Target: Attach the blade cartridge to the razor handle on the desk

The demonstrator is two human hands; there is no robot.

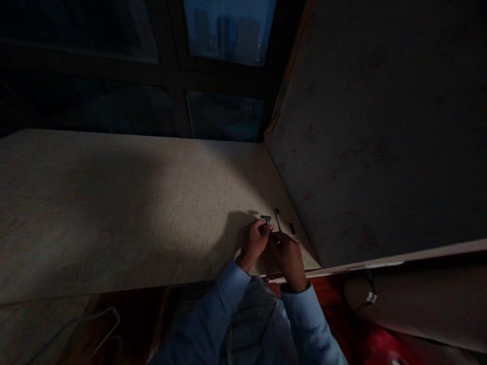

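Note:
A small razor (266, 218) with a dark T-shaped head points away from me over the tabletop. Its neck is pinched between the thumb and fingers of my left hand (255, 240). Close beside it, my right hand (287, 253) is closed with curled fingers at the lower end of the razor, touching or almost touching my left fingertips. Most of the handle is hidden by the fingers. Just past my right hand lie a thin pale stick with a dark tip (277, 217) and a short black-ended item (292, 228), too dim to name.
The pale, speckled tabletop (133, 213) runs far to the left, with shadows across it. A patterned wall panel (380, 142) rises along its right side. Dark-framed windows (230, 33) stand behind. Below the edge are a pale cable (110, 310) and a red item (380, 347).

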